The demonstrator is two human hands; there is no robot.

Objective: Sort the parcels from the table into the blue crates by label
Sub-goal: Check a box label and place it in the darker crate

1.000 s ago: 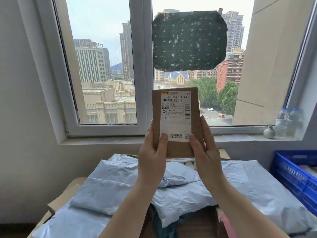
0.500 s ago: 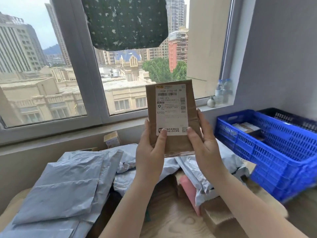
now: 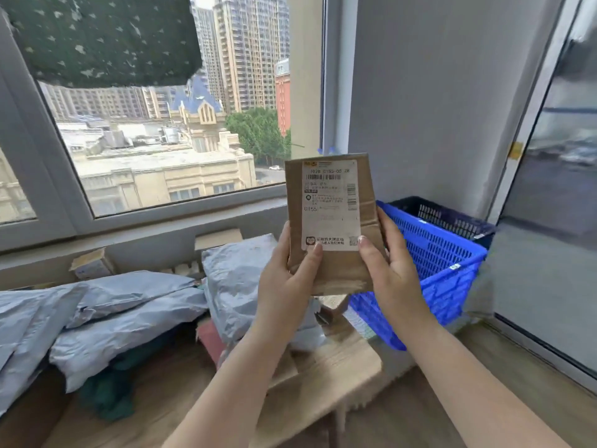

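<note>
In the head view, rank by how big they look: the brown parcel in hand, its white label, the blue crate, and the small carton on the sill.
1. blue crate, though partly hidden by the parcel
2. brown parcel, nearer the camera, so its true rank is unsure
3. white label
4. small carton

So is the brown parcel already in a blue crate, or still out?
Still out. Left hand and right hand hold the brown parcel upright, label facing the camera, in front of the blue crate, not inside it.
</note>
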